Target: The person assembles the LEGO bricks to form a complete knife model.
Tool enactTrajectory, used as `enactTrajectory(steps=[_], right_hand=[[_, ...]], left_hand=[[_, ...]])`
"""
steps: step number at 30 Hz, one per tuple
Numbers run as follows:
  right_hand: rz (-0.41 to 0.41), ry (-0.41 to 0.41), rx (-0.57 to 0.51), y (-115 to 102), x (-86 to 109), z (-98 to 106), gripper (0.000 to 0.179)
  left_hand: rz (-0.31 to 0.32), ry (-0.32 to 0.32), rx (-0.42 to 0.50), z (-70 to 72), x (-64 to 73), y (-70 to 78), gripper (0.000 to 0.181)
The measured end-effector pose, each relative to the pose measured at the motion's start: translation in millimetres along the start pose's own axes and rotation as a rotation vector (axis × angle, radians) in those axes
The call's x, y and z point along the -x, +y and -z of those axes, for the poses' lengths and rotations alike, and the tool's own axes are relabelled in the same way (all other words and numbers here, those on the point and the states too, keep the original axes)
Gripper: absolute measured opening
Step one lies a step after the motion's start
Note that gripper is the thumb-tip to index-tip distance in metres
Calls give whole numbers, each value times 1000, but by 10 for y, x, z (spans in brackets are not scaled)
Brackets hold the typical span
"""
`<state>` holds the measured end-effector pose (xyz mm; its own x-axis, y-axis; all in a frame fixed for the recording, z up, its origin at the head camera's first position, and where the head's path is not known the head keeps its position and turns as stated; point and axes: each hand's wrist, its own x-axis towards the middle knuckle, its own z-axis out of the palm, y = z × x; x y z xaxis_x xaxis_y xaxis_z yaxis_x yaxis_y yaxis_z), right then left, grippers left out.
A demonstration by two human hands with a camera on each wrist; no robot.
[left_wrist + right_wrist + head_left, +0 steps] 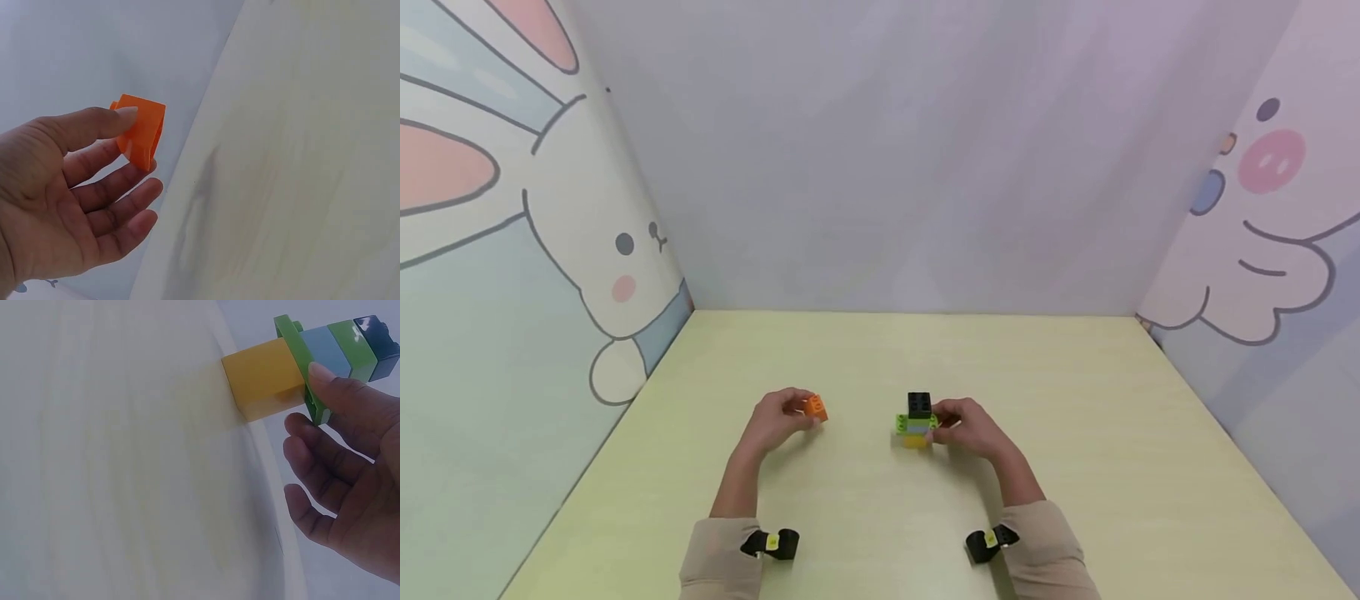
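Observation:
An orange toy brick (145,128) with studs and one slanted side is pinched between the thumb and fingers of my left hand (777,419), held over the table. To the right, my right hand (972,427) grips a stack of toy bricks by its side, thumb on the near face. From the bottom this stack has a yellow brick (265,378), a wider green plate (296,347), a light blue brick (325,350), a green brick (354,347) and a black brick (919,405) on top. It stands upright, and the fingers behind it are partly hidden.
Both hands are over a pale wooden table (865,354). A grey curtain-like wall (880,167) rises at its back edge, with a rabbit drawing on the left wall (512,350) and a pig drawing on the right wall (1292,275). Black straps (770,543) circle both sleeves.

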<state>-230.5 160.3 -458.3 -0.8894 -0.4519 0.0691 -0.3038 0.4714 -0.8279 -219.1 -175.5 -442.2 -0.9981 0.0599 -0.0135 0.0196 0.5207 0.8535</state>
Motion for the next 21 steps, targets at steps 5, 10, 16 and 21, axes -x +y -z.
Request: enactTrajectory(steps=[5, 10, 16, 21], right_hand=[[-14, -17, -12, 4, -7, 1, 30], [4, -3, -8, 5, -20, 26, 29], [-8, -20, -34, 16, -27, 23, 29], [-6, -20, -37, 12, -32, 14, 29]], left_hand=[[-47, 18, 51, -74, 45, 120, 39], [-94, 54, 87, -133, 62, 252, 42], [-131, 66, 184, -191, 120, 449, 45], [-208, 82, 162, -210, 282, 818, 34]])
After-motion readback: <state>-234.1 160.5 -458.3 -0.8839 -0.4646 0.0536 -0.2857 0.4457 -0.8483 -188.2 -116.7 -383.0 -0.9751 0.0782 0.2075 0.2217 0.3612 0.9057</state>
